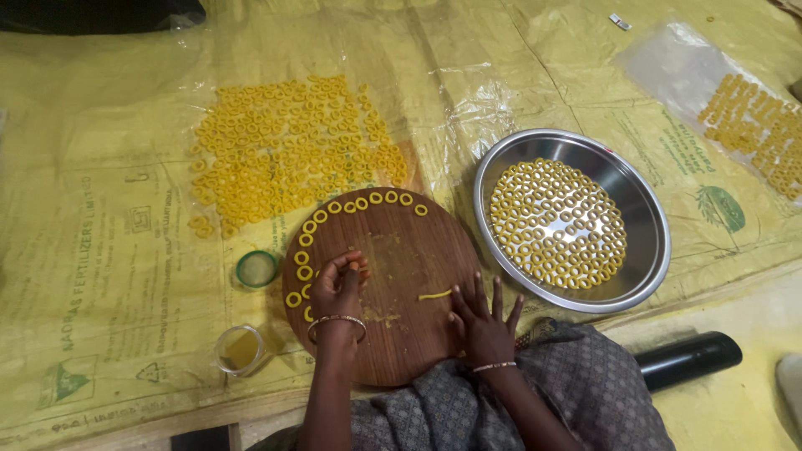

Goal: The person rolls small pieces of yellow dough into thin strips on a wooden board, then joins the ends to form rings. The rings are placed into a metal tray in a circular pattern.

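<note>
A thin yellow dough strip point(434, 295) lies mid-board on the round wooden board point(418, 242), just beside the spread fingers of the right hand point(484, 321). The left hand point(338, 288) pinches a small dough piece at the board's left, near the arc of yellow rings point(334, 219). A steel bowl point(647, 209) of rings sits right.

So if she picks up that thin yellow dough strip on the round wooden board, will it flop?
Probably: the thin yellow dough strip looks soft and slightly bent, so likely floppy. It seems light and easily squashed, like the curled yellow rings on the round wooden board.
</note>
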